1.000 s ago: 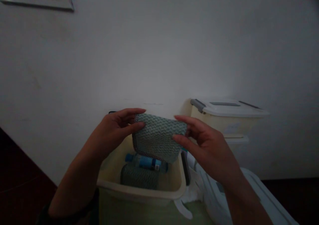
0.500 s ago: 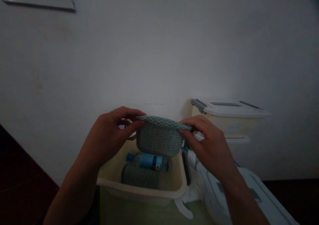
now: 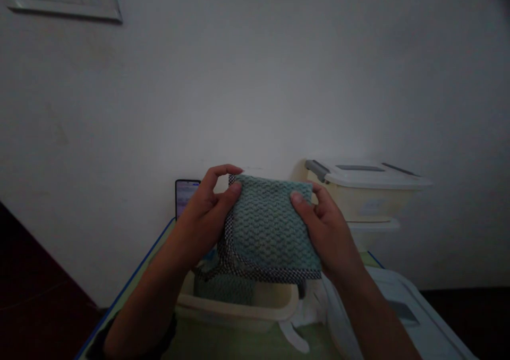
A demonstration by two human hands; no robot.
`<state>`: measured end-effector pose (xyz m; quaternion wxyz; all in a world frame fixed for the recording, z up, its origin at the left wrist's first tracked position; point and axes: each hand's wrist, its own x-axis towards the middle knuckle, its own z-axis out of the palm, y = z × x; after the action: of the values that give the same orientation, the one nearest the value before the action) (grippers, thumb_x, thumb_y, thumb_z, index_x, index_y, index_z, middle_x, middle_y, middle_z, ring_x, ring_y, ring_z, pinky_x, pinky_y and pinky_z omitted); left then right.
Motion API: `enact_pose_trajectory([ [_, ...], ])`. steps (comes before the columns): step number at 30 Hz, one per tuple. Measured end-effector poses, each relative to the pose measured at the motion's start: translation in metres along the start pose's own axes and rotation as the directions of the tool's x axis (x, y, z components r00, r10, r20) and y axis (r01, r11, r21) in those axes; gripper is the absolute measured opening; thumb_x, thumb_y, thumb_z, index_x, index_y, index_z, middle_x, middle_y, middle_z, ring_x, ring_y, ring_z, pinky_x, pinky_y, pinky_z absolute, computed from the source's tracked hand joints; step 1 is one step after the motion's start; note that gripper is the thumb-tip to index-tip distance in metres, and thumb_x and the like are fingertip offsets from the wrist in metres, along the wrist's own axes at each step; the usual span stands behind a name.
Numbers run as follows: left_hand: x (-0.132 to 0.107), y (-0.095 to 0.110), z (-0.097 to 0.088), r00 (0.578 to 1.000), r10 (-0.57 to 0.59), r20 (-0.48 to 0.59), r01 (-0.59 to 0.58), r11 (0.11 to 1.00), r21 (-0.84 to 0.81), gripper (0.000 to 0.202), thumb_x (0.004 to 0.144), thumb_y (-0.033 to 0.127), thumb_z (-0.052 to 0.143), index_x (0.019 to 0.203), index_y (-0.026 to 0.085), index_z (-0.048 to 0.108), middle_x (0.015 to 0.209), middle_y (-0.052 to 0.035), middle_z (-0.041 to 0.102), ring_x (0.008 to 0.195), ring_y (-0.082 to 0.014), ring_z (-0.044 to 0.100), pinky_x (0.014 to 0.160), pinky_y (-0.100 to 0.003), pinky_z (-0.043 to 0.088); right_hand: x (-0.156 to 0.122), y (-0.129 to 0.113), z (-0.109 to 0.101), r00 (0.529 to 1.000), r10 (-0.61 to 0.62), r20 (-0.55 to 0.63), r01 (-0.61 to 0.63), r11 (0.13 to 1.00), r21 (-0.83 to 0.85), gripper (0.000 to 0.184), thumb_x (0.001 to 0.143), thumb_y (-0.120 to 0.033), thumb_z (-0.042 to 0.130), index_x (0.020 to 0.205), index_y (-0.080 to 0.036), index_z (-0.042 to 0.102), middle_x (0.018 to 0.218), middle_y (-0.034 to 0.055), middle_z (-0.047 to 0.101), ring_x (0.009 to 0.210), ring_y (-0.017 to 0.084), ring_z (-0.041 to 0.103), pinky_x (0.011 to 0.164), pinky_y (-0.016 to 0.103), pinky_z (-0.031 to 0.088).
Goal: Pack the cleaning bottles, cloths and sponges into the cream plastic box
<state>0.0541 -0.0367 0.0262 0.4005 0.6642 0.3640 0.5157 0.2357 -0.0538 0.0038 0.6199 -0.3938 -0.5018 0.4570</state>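
A folded green textured cloth [image 3: 271, 227] with a black-and-white checked border hangs upright between my hands, above a cream plastic bin. My left hand [image 3: 209, 206] pinches its upper left corner between thumb and fingers. At the upper right corner my right hand [image 3: 324, 222] grips it, thumb on the front face. Inside the cream bin [image 3: 235, 313] lies another green textured cloth [image 3: 223, 290]. The held cloth covers most of the bin's inside, and only a bit of blue shows beside its lower left edge.
A phone [image 3: 186, 195] leans upright against the wall at the left. Lidded storage boxes [image 3: 370, 198] are stacked at the right rear. A pale lid [image 3: 402, 296] lies at the right, beside a white object [image 3: 311, 307] on the green tabletop [image 3: 223, 341].
The cloth has swung from a narrow fold to a larger face turned toward me, its lower edge now nearer. My left hand has moved right, uncovering the phone. The bottle is now hidden.
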Motion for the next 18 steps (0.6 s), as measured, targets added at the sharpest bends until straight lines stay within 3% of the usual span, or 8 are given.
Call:
enact_pose_trajectory([
  [5,0.0,-0.001,0.001,0.998,0.032,-0.055,-0.034,0.998,-0.046,0.032,0.089,0.029,0.049,0.12,0.027,0.042,0.065,0.0053,0.055,0.056,-0.008,0.052,0.049,-0.014,0.041,-0.003,-0.004,-0.001,0.978,0.106,0.177,-0.139,0.973,0.185,0.032,0.07,-0.026,0.075,0.098,-0.02,0.06,0.086,0.0018,0.072,0.071,0.016,0.067,0.065,0.028,0.054],
  [7,-0.001,-0.001,0.001,1.0,-0.005,0.003,0.005,0.996,-0.09,0.037,0.087,0.027,0.053,0.122,0.025,0.04,0.069,0.0042,0.057,0.063,-0.0093,0.057,0.053,-0.015,0.045,-0.004,-0.003,-0.002,0.969,0.144,0.202,-0.185,0.962,0.202,0.029,0.068,-0.022,0.076,0.094,-0.018,0.064,0.086,0.0027,0.073,0.074,0.018,0.068,0.07,0.03,0.054],
  [10,-0.002,-0.003,0.001,0.988,-0.056,0.142,0.074,0.99,-0.124,0.063,0.076,0.024,0.069,0.129,0.027,0.034,0.085,0.0008,0.063,0.077,-0.0148,0.063,0.063,-0.022,0.053,-0.003,-0.001,-0.004,0.97,0.163,0.179,-0.197,0.96,0.198,0.027,0.068,-0.019,0.076,0.093,-0.019,0.066,0.087,0.0016,0.074,0.076,0.018,0.069,0.076,0.034,0.054],
  [12,-0.001,-0.004,0.002,0.985,-0.046,0.164,0.068,0.989,-0.132,0.072,0.068,0.021,0.076,0.128,0.028,0.036,0.093,-0.0001,0.065,0.082,-0.0167,0.064,0.067,-0.025,0.055,-0.003,-0.001,-0.007,0.972,0.137,0.191,-0.172,0.969,0.178,0.025,0.07,-0.019,0.075,0.093,-0.02,0.066,0.088,0.0004,0.074,0.078,0.017,0.069,0.078,0.034,0.054],
  [14,0.0,-0.004,0.003,0.992,-0.014,0.127,0.035,0.987,-0.158,0.058,0.067,0.02,0.077,0.117,0.024,0.049,0.095,-0.0008,0.067,0.083,-0.0167,0.064,0.068,-0.025,0.055,-0.003,-0.003,-0.012,0.956,0.097,0.278,-0.139,0.981,0.137,0.026,0.071,-0.019,0.074,0.095,-0.022,0.066,0.091,-0.001,0.073,0.082,0.016,0.068,0.08,0.031,0.053],
  [18,0.001,-0.002,-0.004,0.997,0.02,0.08,-0.005,0.983,-0.184,0.023,0.07,0.021,0.074,0.089,0.017,0.062,0.088,-0.0012,0.07,0.083,-0.0155,0.064,0.073,-0.023,0.053,-0.003,-0.009,-0.02,0.857,0.083,0.508,-0.091,0.996,-0.009,0.021,0.078,-0.019,0.069,0.098,-0.024,0.068,0.093,-0.0028,0.073,0.087,0.01,0.066,0.081,0.022,0.051],
])
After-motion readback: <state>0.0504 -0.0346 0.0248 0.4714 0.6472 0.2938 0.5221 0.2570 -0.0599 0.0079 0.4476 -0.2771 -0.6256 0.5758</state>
